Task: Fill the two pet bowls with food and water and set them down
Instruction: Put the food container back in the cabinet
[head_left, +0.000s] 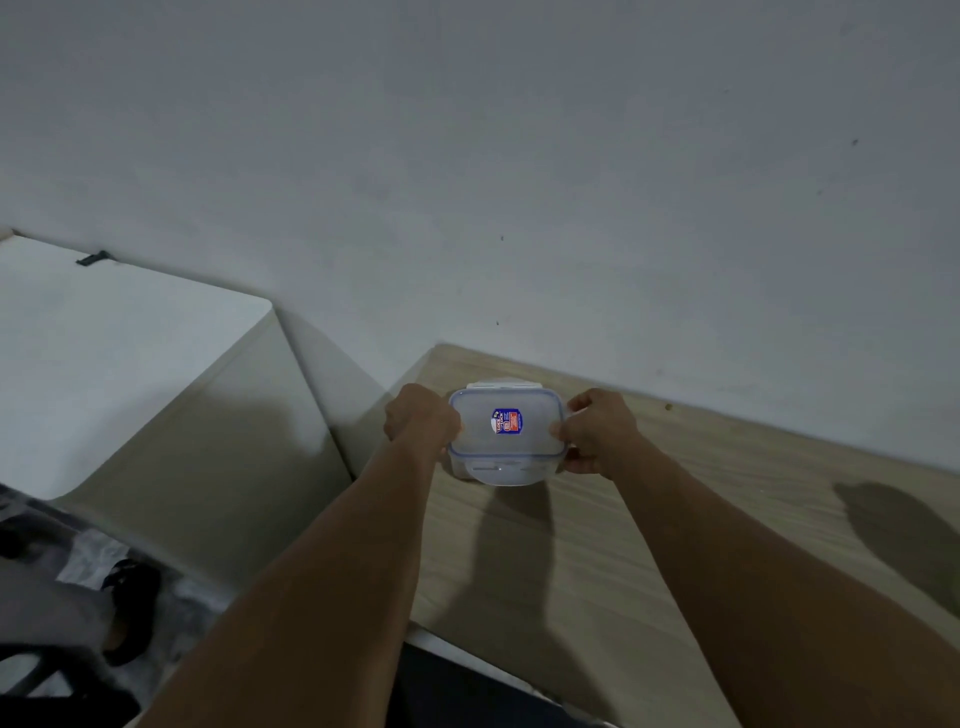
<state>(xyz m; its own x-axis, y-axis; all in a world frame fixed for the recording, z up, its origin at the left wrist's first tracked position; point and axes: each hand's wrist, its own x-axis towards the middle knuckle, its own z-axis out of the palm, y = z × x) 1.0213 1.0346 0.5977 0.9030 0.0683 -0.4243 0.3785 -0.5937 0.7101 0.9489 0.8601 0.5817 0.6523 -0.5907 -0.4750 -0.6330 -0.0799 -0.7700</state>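
A clear plastic container (506, 441) with a blue-rimmed lid and a small blue and red label stands on the wooden table (649, 519), near its far left corner. My left hand (421, 415) grips the container's left side. My right hand (597, 431) grips its right side, fingers curled at the lid's edge clip. Through the cloudy lid I cannot tell what is inside. No pet bowls are in view.
A grey wall (519, 182) rises right behind the table. To the left stands a white surface (104, 353) with a beige side panel. At the lower left, a foot in a dark sandal (130, 597) rests on a patterned floor.
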